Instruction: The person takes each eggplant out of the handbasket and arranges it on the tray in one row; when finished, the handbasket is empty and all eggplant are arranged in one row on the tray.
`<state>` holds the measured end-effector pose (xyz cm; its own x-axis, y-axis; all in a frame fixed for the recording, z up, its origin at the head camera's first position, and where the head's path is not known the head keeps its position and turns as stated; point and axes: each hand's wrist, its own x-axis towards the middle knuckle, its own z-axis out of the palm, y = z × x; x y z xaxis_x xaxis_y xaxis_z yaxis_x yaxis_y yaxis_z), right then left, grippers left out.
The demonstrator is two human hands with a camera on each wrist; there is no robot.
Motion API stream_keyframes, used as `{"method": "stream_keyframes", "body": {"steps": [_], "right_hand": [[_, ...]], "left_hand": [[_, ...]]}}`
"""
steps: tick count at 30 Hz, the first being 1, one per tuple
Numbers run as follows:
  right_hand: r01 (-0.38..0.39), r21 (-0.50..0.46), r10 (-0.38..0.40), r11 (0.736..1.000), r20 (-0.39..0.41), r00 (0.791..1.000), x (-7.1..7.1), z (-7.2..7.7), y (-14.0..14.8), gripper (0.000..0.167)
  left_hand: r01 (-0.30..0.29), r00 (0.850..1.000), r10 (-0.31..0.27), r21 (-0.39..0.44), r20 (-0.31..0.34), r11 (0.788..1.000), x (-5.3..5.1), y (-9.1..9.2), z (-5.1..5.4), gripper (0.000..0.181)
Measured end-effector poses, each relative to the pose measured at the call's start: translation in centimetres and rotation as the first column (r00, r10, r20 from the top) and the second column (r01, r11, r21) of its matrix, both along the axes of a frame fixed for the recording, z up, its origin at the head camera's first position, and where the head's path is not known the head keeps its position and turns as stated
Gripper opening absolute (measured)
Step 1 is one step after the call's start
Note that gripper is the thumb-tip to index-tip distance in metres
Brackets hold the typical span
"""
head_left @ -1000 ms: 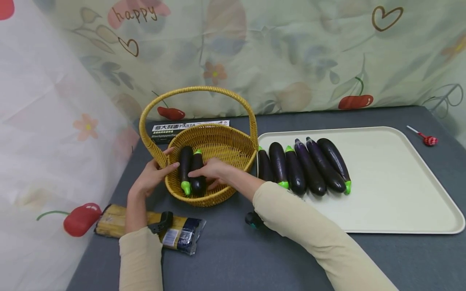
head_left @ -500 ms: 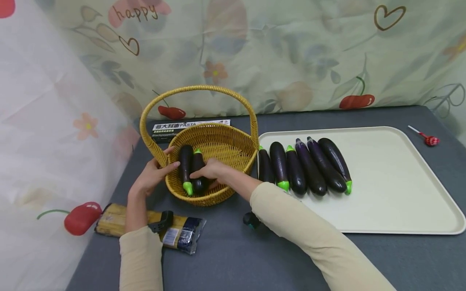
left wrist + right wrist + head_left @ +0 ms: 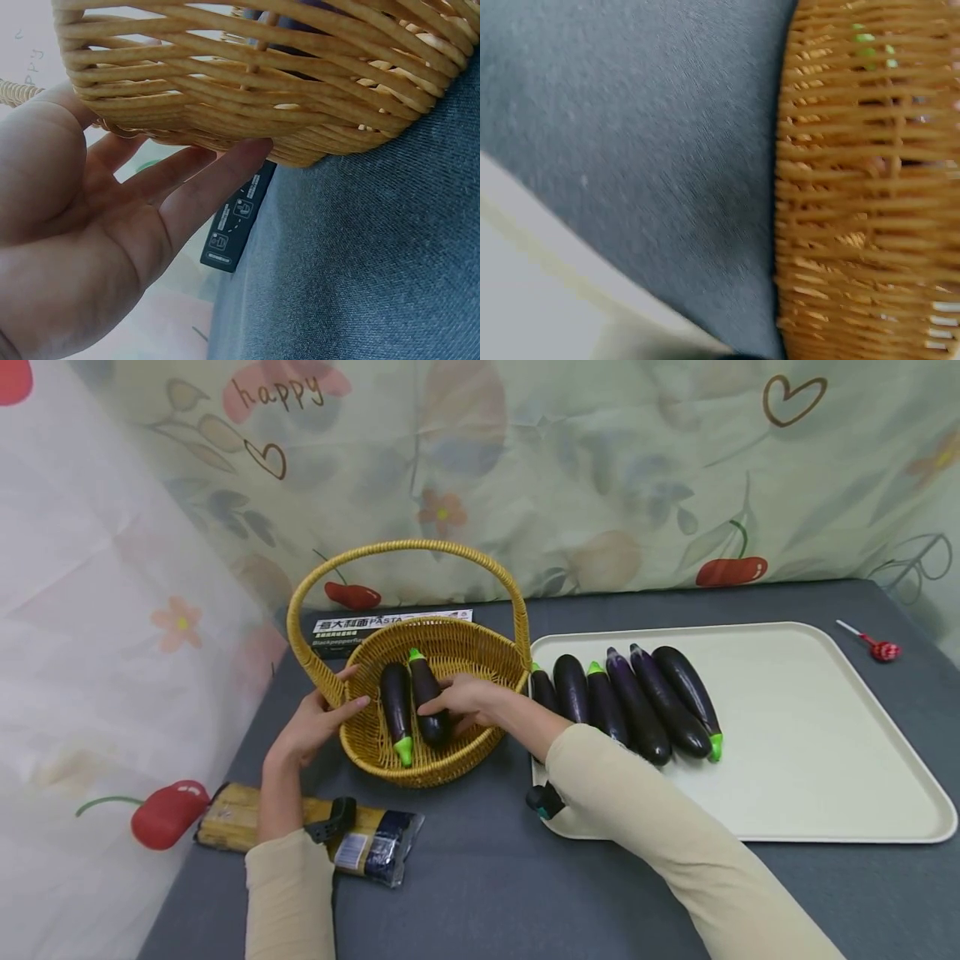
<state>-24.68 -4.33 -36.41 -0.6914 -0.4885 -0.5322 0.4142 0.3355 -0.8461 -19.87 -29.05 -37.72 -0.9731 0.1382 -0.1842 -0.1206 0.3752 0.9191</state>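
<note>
My left hand grips the left side of a woven basket, its thumb over the rim. In the left wrist view, the fingers of that hand reach along the outside of the basket, low on its wall. Inside the basket lie two eggplants. My right hand holds the right-hand eggplant, with the thumb across it and the fingers on its far side. Just left of it is the other eggplant, green end towards me. The right wrist view shows mostly basket wall, which hides the hand.
A cream tray at right bears several eggplants side by side near its left edge. Behind the basket stands a pasta box. A packet of spaghetti lies under the left forearm. A lollipop is beyond the tray.
My right hand has moved to the right inside the basket, and the held eggplant has shifted with it. The other eggplant also lies farther right. My left hand has stayed put.
</note>
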Motion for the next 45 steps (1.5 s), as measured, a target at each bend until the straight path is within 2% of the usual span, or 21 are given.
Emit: {"method": "stream_keyframes", "body": {"steps": [6, 12, 20, 25, 37, 45], "right_hand": [[0.008, -0.049, -0.008, 0.999, -0.005, 1.0, -0.4, 1.5, 1.2, 0.072], [-0.021, -0.109, 0.02, 0.994, -0.012, 1.0, -0.2, 3.1, 2.5, 0.073], [-0.116, -0.173, 0.111, 0.978, -0.038, 0.993, 0.5, 4.6, 5.2, 0.072], [-0.148, -0.2, 0.139, 0.969, -0.059, 0.989, 1.0, 5.3, 6.9, 0.073], [-0.222, -0.257, 0.208, 0.941, -0.079, 0.975, 2.4, 6.1, 10.5, 0.074], [-0.235, -0.198, 0.22, 0.952, -0.094, 0.971, 3.4, 5.4, 14.0, 0.075]], "left_hand": [[0.004, 1.0, -0.004, -0.005, 0.003, 1.0, 0.0, 0.0, 0.0, 0.071], [0.004, 1.0, -0.004, 0.01, 0.001, 1.0, 0.0, 0.0, 0.0, 0.071], [0.011, 1.0, -0.011, 0.006, -0.012, 1.0, -0.1, -0.3, -0.4, 0.07], [0.015, 1.0, -0.015, 0.021, -0.016, 1.0, -0.1, -0.3, -0.4, 0.07], [0.001, 1.0, -0.001, -0.006, -0.019, 1.0, 0.0, -0.4, -0.7, 0.074], [0.01, 1.0, -0.01, 0.005, -0.018, 1.0, -0.2, -0.2, -0.6, 0.076]]}}
